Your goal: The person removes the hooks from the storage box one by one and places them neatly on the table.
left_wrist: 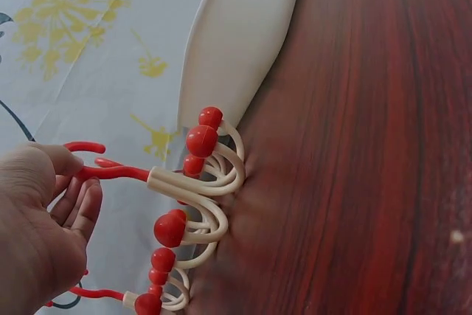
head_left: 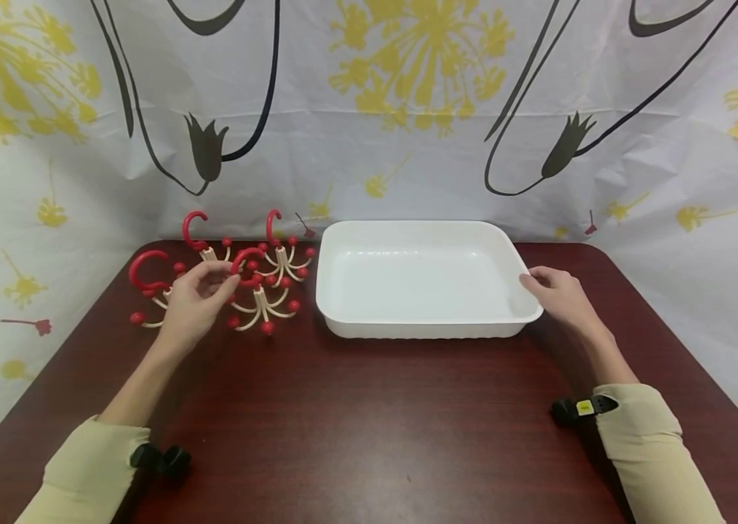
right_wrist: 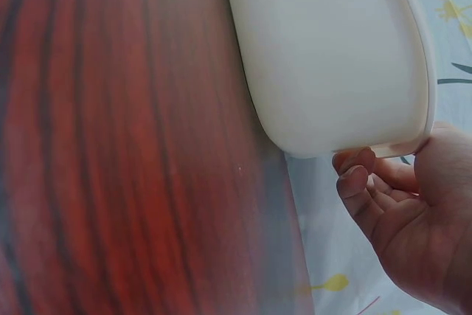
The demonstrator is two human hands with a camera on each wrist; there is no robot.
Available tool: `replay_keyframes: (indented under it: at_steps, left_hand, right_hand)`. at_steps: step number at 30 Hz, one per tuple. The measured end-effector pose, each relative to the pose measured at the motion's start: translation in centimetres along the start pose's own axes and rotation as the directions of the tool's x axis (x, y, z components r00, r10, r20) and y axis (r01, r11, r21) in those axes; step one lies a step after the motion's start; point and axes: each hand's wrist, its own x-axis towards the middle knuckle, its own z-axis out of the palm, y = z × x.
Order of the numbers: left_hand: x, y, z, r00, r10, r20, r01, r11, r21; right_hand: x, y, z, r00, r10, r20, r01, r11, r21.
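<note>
With thumb and fingertips, my left hand pinches the red hook of a multi-arm hanger. In the left wrist view this hanger has curved cream arms ending in red balls, pointing down close over the table. Other hangers of the same kind stand around it: one behind on the right, one at the back left, and one partly hidden behind my left hand. My right hand grips the right rim of a white rectangular tray, thumb over the rim and fingers below it.
The dark red-brown wooden table runs toward me in front of the tray. A white cloth with yellow and grey flower prints hangs along its back and sides. The tray has nothing in it. Both wrists wear black cameras on straps.
</note>
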Motion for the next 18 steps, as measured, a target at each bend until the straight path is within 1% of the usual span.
replay_keyframes:
  at_steps: [4,10,13,18]
  left_hand:
    - [0.02,-0.06,-0.02,1.0,-0.006,0.003,0.006,1.0,0.003]
    - [0.02,0.14,0.06,0.998,-0.045,0.036,0.045,0.999,-0.009]
    - [0.05,0.31,0.08,0.997,-0.062,0.046,0.063,0.998,-0.022]
    - [0.11,0.61,-0.04,0.996,-0.074,0.046,0.076,0.995,-0.061]
  right_hand:
    - [0.07,0.06,-0.13,1.0,0.009,0.01,-0.009,1.0,0.003]
    - [-0.2,0.48,-0.2,1.0,0.017,0.015,-0.017,1.0,0.005]
    - [-0.35,0.64,-0.25,0.999,0.03,0.023,-0.03,0.999,0.015]
    - [-0.48,0.77,-0.42,0.999,0.035,0.04,-0.036,0.999,0.028]
